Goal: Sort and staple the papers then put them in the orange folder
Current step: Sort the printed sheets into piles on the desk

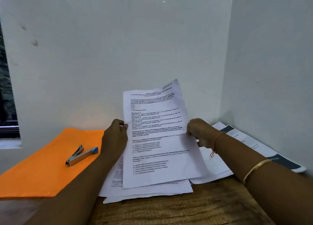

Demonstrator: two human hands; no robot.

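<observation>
I hold a printed sheet of paper [155,131] tilted up over the table. My left hand [115,136] grips its left edge and my right hand [199,133] grips its right edge; a second sheet's corner shows behind its top. Beneath it lies a loose stack of printed papers [145,190]. The orange folder [44,165] lies flat, closed, at the left of the table. On the folder rests a silver stapler [81,155] with a blue end.
More papers and a booklet with dark bands [250,145] lie at the right, against the white corner wall [271,72]. The wooden table [186,209] shows bare wood near me. A window [6,97] is at the far left.
</observation>
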